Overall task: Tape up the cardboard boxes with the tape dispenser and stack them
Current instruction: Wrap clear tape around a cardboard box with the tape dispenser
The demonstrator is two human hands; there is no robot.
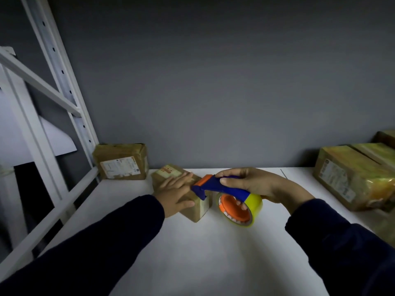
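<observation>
A small cardboard box (197, 208) lies on the white table (192, 253) near its middle. My left hand (176, 192) lies flat on the box's top, fingers straight. My right hand (254, 184) grips the blue handle of the tape dispenser (215, 185), which carries a yellow tape roll (254, 208) on an orange hub. The dispenser's orange-tipped head touches the box's top right edge, just beside my left fingers.
A labelled cardboard box (121, 162) stands at the back left against the grey wall. A larger taped box (352, 176) sits at the right, another behind it (386, 137). A white metal rack (49, 99) rises at the left.
</observation>
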